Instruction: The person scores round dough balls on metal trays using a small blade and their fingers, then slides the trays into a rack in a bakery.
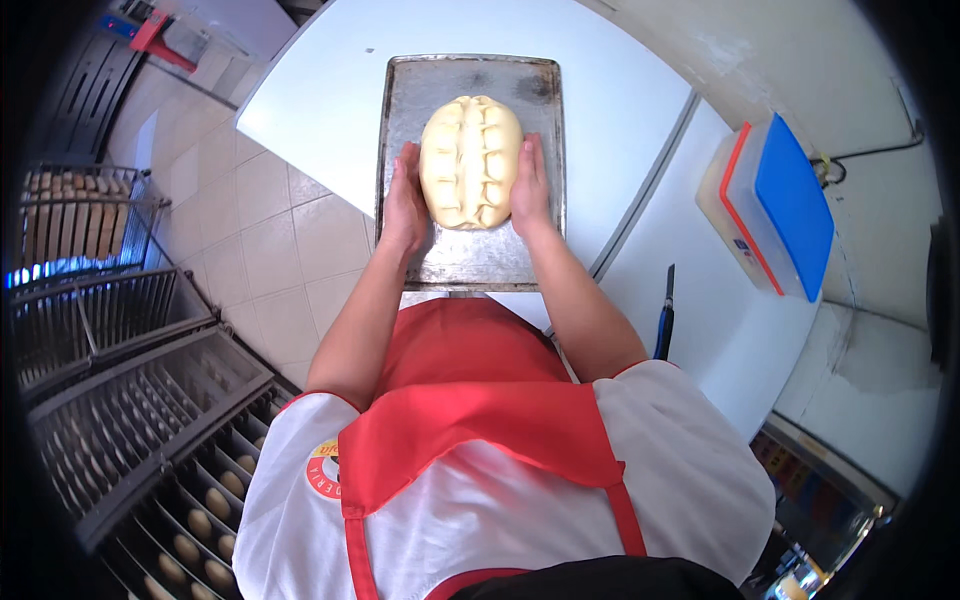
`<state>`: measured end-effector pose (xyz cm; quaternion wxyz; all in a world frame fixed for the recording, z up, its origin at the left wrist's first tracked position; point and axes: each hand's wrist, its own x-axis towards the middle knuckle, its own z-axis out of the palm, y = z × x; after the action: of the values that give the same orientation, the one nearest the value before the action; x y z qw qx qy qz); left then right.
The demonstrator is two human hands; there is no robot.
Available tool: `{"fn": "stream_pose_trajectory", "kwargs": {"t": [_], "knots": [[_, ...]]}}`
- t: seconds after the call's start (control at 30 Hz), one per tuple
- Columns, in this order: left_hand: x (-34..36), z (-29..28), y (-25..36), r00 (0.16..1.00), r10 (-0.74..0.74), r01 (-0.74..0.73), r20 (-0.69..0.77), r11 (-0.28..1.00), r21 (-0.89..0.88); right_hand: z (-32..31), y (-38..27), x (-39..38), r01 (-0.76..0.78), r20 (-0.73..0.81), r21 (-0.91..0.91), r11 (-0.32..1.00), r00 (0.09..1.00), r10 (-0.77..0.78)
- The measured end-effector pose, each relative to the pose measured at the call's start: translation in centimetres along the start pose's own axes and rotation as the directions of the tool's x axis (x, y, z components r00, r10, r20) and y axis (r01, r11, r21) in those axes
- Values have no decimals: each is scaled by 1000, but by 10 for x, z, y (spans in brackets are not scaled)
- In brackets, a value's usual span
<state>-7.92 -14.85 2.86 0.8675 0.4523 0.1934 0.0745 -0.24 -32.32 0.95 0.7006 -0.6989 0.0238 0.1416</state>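
Observation:
A large oval loaf of pale, glossy dough [472,165] is over the middle of a worn metal baking tray [455,272]. A smooth ridge runs down its length, with a row of deep pinched folds on each side. My left hand [405,205] cups the loaf's left side, its fingers stretched forward. Against the right side presses my right hand [531,190], fingers likewise extended, so the loaf is held between both palms. The dough's underside is hidden, and I cannot tell whether it rests fully on the tray.
The tray lies on a white table [320,95]. To the right are a knife with a dark handle [666,325] and a clear plastic box with a blue lid [795,210]. Metal racks [120,390] with trays of round dough pieces [215,502] stand at left, beside a tiled floor [270,235].

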Motion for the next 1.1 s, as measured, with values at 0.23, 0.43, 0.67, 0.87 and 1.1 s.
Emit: {"fn": "stream_pose_trajectory", "kwargs": {"t": [0.23, 0.43, 0.67, 0.87, 1.1], "knots": [[-23, -25, -12, 933, 183, -95, -309, 956, 279, -19, -15, 7, 134, 11, 11, 991, 991, -134], [-162, -60, -41, 644, -351, 414, -680, 907, -77, -119, 30, 63, 14, -232, -261, 965, 970, -77], [-157, -24, -76, 832, -488, 401, -263, 858, -322, -98, 6, 72, -7, -69, -544, 839, 997, -37], [-148, -53, -40, 933, -162, 101, -321, 975, -196, -91, 3, 90, -397, 222, 53, 916, 899, 377], [-152, -181, 30, 979, 34, -91, -200, 955, -283, -22, -29, 32, -462, 599, 375, 803, 782, 170]]}}
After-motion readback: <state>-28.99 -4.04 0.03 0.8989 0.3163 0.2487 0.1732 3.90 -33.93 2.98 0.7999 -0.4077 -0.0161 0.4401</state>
